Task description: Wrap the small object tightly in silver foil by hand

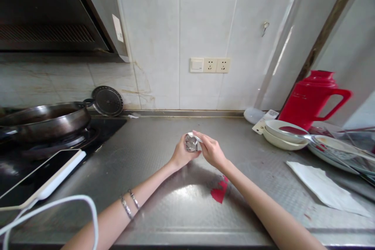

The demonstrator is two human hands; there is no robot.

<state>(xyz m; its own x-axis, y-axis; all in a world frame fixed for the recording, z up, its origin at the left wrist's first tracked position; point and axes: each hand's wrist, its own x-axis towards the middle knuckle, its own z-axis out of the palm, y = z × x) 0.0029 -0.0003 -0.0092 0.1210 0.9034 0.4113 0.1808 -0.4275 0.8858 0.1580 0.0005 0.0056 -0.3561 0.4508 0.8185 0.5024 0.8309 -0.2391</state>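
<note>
Two hands are joined over the middle of the stainless counter [164,211], which has a fine dimpled texture and a soft glare patch just in front of the wrists. A small crinkled foil packet [191,143], silvery and shiny, is held between them, just above the counter surface. The left hand [181,154] is wrapped around the packet from the side, fingers curled shut on it, and two thin metal bangles [129,203] are worn on that forearm. The right hand [211,149] is brought in from the other side, fingertips pinched together on the packet's white top edge; the wrist is bent slightly down.

Just below the right forearm, a scrap of red wrapper [219,192] is lying flat on the counter. Far right of the packet, stacked white ceramic bowls [283,133] are seen, with a glossy red plastic thermos jug [312,99] behind them and a flat white paper sheet [325,188] in front. Well to the left of the packet, a dark rounded wok [47,119] is sitting on the black stove, with a white-edged tablet [43,177] nearer the camera and a white cable [58,203] looped beside it.
</note>
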